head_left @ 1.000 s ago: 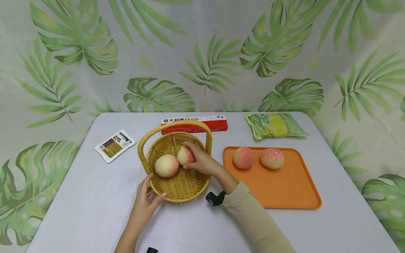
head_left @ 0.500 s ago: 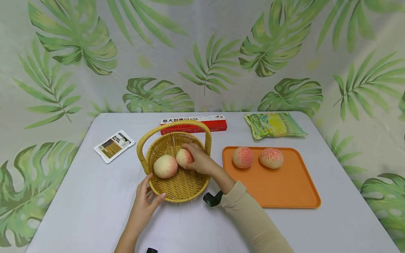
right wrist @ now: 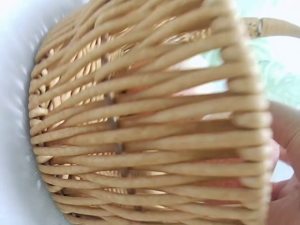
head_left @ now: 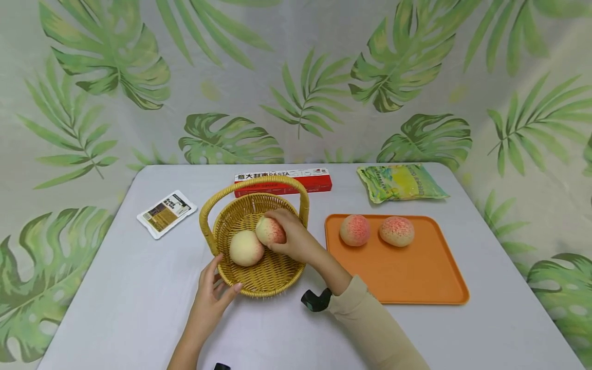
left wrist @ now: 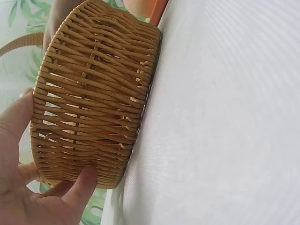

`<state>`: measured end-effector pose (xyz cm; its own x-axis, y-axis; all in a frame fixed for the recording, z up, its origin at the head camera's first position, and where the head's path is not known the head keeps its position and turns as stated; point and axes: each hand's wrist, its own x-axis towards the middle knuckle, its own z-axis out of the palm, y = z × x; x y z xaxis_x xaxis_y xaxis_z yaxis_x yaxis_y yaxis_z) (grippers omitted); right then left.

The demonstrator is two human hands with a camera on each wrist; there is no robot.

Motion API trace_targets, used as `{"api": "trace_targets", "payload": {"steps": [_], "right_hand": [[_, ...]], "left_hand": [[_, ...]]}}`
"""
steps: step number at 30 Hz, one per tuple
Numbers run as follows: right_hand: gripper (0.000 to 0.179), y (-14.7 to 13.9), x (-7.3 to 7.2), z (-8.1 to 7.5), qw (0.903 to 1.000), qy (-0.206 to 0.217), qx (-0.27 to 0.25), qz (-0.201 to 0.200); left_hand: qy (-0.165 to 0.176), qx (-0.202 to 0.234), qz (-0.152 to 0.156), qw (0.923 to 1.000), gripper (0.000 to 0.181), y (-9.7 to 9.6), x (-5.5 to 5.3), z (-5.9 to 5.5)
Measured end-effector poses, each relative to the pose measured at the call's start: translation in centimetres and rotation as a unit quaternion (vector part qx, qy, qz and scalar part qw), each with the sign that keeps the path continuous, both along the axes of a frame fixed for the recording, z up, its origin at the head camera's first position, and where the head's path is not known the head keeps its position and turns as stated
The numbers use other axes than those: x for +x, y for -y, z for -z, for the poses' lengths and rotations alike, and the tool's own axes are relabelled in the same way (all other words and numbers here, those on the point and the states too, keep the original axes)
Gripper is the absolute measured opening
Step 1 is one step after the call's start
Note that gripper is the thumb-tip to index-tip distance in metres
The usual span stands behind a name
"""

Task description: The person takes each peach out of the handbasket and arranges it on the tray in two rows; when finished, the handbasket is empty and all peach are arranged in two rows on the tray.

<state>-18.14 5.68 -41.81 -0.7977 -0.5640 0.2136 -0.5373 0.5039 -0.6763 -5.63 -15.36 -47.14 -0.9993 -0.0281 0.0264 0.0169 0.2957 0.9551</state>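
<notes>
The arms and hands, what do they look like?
The right arm has a beige sleeve with a folded cuff, and a black piece sticks out beside it. The left forearm looks bare, with a small black bit nearby. The left hand and right hand wear no gloves.

Red-speckled cream peach (head_left: 270, 230), golden-yellow basket (head_left: 275, 275)
</notes>
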Motion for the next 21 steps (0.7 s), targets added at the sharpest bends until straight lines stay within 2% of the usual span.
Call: {"api": "trace_targets", "payload": {"steps": [5,10,12,17,19,21], "right_hand": [[0.061,-0.7,1.0,-0.6,0.9977,-0.03,-0.059,-0.015],[0.063,-1.5,2.3,-1.1,0.9912,-0.028,-0.127,-0.026],[0.064,-2.0,3.0,-1.3,0.9853,-0.015,-0.167,-0.033],[0.068,-4.3,4.9,-1.8,0.9609,0.034,-0.273,-0.035],[0.069,-5.6,5.5,-1.8,0.9541,0.043,-0.296,-0.024],[0.071,-7.1,6.0,-1.7,0.9526,0.041,-0.301,-0.005]], "left_hand": [[0.0,-0.001,0.0,1.0,0.079,0.0,0.0,0.0],[-0.004,0.002,0.003,1.0,0.078,0.1,-0.1,0.2],[-0.004,0.003,0.004,1.0,0.078,0.1,-0.1,0.2],[-0.007,0.004,0.006,0.9999,0.077,0.0,0.0,0.1],[-0.008,0.003,0.007,0.9999,0.077,0.0,0.0,0.0],[-0.009,0.002,0.007,0.9999,0.076,0.1,0.0,-0.1]]}}
